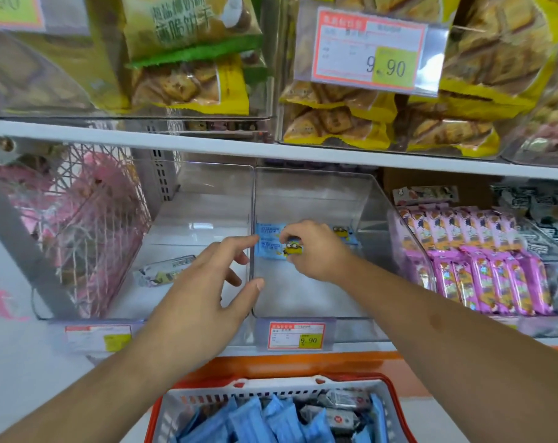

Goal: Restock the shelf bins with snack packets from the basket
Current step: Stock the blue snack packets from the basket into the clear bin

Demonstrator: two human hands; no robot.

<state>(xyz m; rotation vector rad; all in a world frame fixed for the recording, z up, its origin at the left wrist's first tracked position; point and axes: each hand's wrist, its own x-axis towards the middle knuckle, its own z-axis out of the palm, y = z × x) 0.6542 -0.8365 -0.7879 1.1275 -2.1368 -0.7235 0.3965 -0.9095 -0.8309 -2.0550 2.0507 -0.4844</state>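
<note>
The right hand reaches into a clear, hard-walled plastic bin on the lower shelf, its fingers curled around a small glossy blue snack packet printed with a yellow cartoon figure. More flat blue packets of the same kind lie against the bin's back wall, at twelve o'clock from the hand; how many is hard to tell.

The left hand hovers at nine o'clock from the right, fingers spread and relaxed, holding nothing. Its thumb tip lies at the thin transparent wall that divides this bin from the left neighbouring bin. That bin, also clear and smooth, holds one crinkled grey-and-white packet lying flat on its floor.

At six o'clock, below the shelf edge, sits the basket: white slotted plastic with an orange-red rim, filled with soft pillow-shaped blue packets and a few grey foil ones.

At three o'clock a bin carries neat rows of shiny pink packets. At nine o'clock stands a pink wire rack. A price tag reading 9.90 is clipped to the front of the bin. At twelve o'clock, the upper shelf holds yellow cracker bags.
</note>
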